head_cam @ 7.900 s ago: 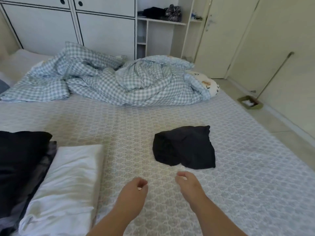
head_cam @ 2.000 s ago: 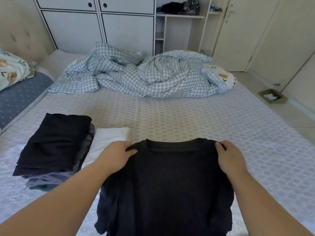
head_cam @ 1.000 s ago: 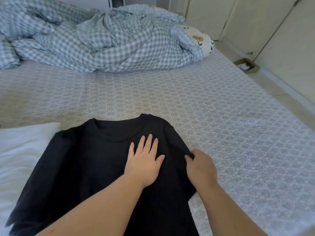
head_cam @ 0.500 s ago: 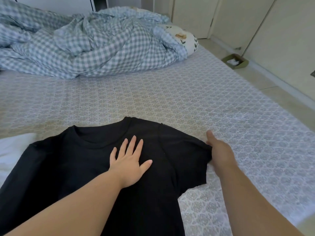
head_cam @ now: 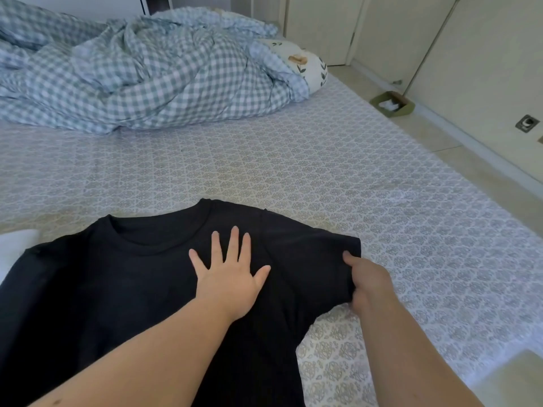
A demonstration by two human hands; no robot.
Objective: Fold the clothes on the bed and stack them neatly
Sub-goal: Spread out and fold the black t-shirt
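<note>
Black T-shirt (head_cam: 123, 289) spread flat on the bed (head_cam: 293, 171), neckline pointing away toward the blanket, body running off the near edge of the picture

Left hand (head_cam: 229, 277) pressed palm-down on the T-shirt, just right of the collar, fingers straight and fanned wide, thumb out to the right, gripping nothing

Right hand (head_cam: 367, 280) at the T-shirt's right sleeve, thumb on top of the cloth and fingers curled under the sleeve edge, pinching it; sleeve pulled out to the right and a little bunched at the grip

Peeking out from under the T-shirt's left shoulder, at the picture's left edge, a bit of white cloth (head_cam: 14, 245)

Well beyond the T-shirt, across a bare stretch of patterned sheet, a crumpled blue-and-white checked blanket (head_cam: 141, 71) heaped along the far side of the bed

Tucked against the blanket's right end, a white pillow (head_cam: 305, 66) with a leaf print, partly covered

Off to the right of the T-shirt, past the bed's edge, pale floor with a green dustpan (head_cam: 393, 104) near the wall, some white scraps inside, a long handle rising from it
</note>
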